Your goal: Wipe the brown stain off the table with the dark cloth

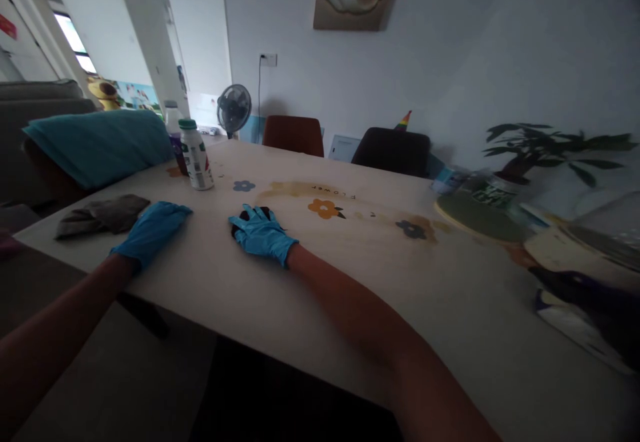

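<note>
Both my hands wear blue gloves and rest on a cream table [350, 275] printed with flowers. My left hand [153, 229] lies flat near the table's left edge, just right of a grey cloth [103, 215], holding nothing. My right hand [263, 232] presses down on a small dark object [249, 215] that shows only at my fingertips; what it is I cannot tell. A white bottle with a green cap [196, 155] stands upright beyond my left hand.
A teal towel [100, 142] drapes a chair back at left. Plates, packages and a potted plant [545, 145] crowd the table's right side. Two chairs [293, 135] and a fan [233, 107] stand at the far end.
</note>
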A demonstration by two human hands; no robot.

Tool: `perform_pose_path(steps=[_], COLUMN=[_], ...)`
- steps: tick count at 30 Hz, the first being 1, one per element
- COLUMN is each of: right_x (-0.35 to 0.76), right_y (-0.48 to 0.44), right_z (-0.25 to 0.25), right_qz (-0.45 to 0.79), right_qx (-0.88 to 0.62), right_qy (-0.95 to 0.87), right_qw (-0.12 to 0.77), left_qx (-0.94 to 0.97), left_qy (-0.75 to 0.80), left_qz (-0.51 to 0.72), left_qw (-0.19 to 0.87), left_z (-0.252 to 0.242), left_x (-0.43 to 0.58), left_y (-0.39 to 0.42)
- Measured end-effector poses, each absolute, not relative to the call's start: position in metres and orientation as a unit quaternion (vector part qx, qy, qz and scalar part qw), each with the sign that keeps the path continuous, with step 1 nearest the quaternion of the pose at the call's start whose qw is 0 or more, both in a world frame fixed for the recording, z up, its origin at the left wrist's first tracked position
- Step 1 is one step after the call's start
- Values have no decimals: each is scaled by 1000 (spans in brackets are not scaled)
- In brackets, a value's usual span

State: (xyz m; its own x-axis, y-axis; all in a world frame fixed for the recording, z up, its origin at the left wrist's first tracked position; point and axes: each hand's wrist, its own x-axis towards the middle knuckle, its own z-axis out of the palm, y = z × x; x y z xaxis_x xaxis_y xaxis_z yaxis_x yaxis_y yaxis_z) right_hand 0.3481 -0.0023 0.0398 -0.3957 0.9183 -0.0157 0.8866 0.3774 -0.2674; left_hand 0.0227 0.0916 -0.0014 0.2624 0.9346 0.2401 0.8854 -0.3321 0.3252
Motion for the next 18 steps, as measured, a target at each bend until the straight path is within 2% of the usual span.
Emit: perform_pose_path(steps=[8,18], right_x=[378,511], right_y=[-50,-138], right_z=[22,-1], right_qz=[97,104], right_qx=[-494,-528], right_qy=[-856,-825], right_qw=[119,173], left_qx=[790,791], left_qy=[579,575], left_qz=[189,193], left_qw=[70,77], left_z=[3,11], left_x=[22,24], left_y=[86,82])
